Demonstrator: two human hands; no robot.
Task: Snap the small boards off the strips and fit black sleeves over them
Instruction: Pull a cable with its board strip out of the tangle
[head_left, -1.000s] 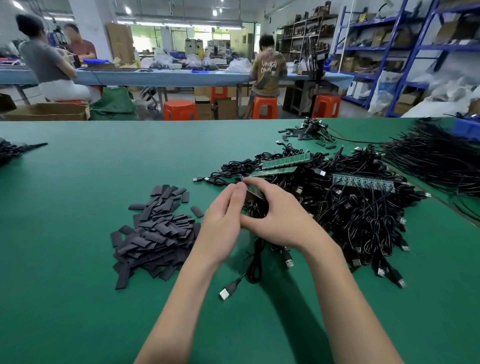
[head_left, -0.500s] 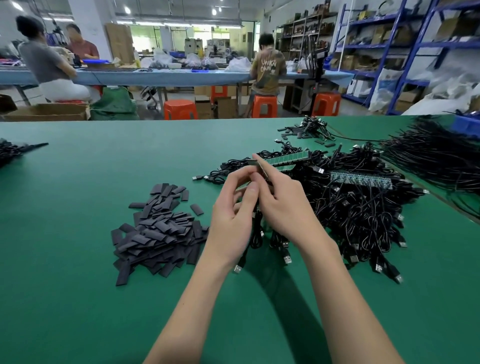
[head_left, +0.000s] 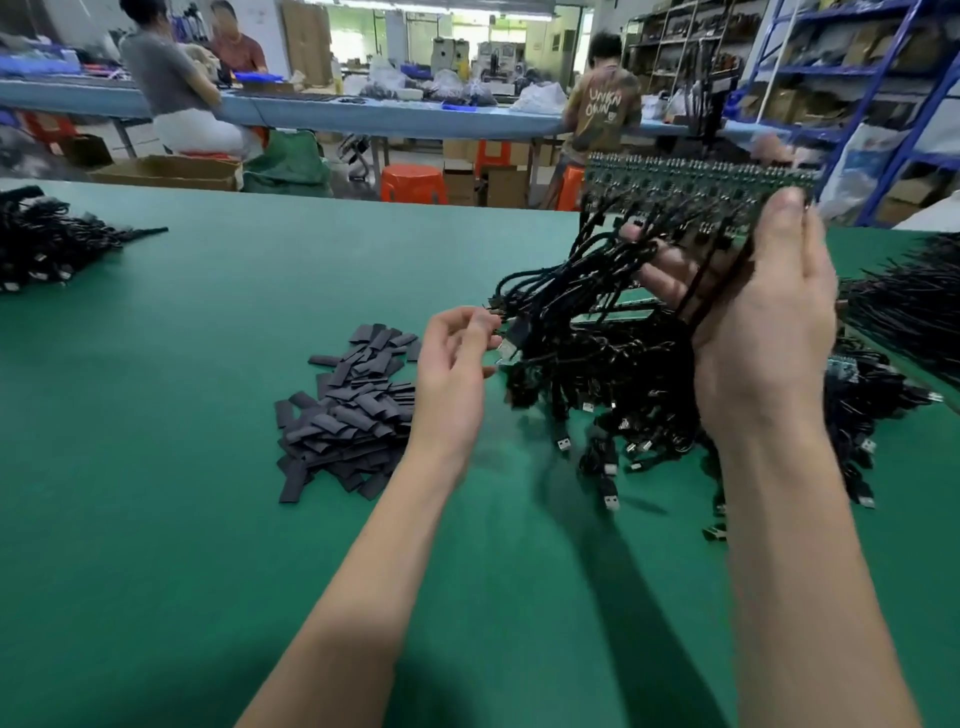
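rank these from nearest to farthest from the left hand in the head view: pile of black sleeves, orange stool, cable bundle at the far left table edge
1. pile of black sleeves, just left of the left hand
2. cable bundle, far left on the table
3. orange stool, beyond the table's far edge

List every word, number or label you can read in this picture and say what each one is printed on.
"UNKN OWN": two lines of pale letters on the back of the brown T-shirt worn by the person seated at the far table.
Board strip held up by the right hand: any markings are too blurred to read.
Cardboard boxes on the shelves: labels too small to read.
Nothing else is legible.
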